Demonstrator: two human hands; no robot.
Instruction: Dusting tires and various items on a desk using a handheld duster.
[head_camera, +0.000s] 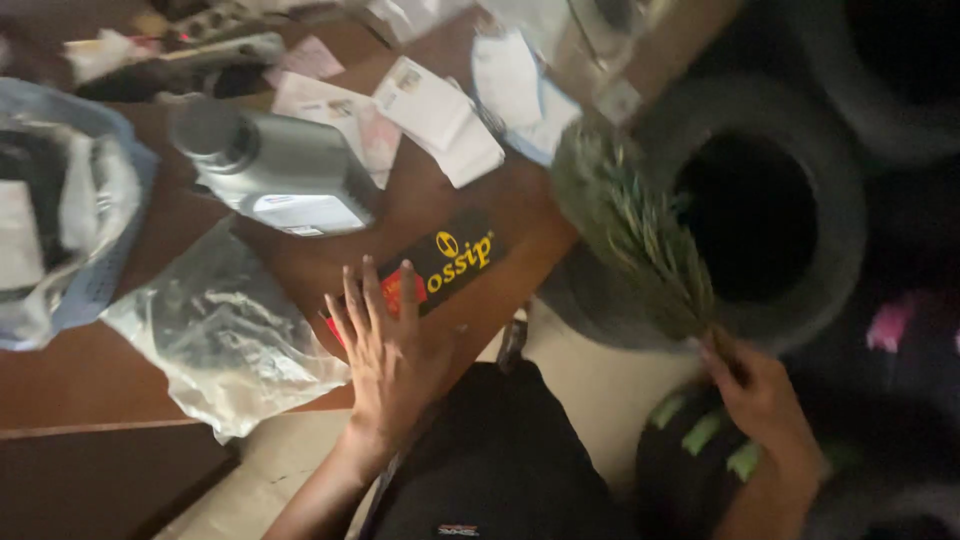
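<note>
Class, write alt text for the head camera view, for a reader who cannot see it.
A person's left hand lies flat on a cluttered brown table while the right hand holds a small grass broom beside dark tyres. A grey plastic bottle, crumpled clear bag and scattered papers lie on the table.

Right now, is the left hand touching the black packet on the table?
Touching. The head view shows the left hand lying flat, palm down, with its fingers overlapping the near end of the black packet on the table.

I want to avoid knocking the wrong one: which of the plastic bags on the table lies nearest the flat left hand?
The crumpled clear plastic bag, just beside the left hand at the table's front edge; the blue-rimmed bag lies farther away.
</note>
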